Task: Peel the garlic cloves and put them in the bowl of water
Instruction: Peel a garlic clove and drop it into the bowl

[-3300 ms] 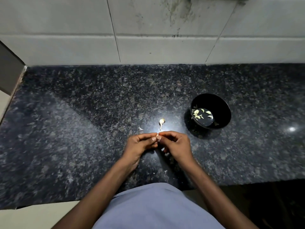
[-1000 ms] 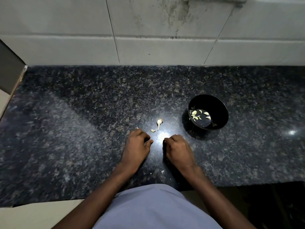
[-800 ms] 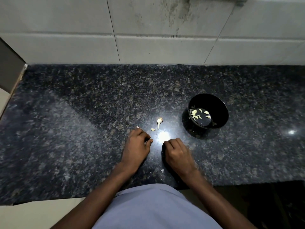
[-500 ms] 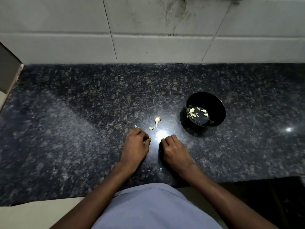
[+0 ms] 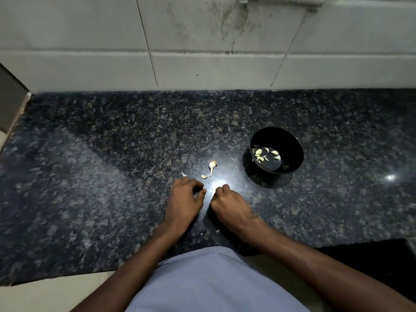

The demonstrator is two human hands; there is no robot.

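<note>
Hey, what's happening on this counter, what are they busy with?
A person is peeling garlic on a dark granite counter. Both hands rest on it with fingers curled: the left hand and the right hand, close together. Whether either holds a clove cannot be told. Just beyond them lie a garlic stem and two small garlic bits. To the right stands a black bowl of water with several peeled cloves floating in it.

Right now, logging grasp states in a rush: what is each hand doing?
Left hand: fingers curled on the black speckled granite counter; whether it holds anything cannot be told.
Right hand: the same, contents hidden.
</note>
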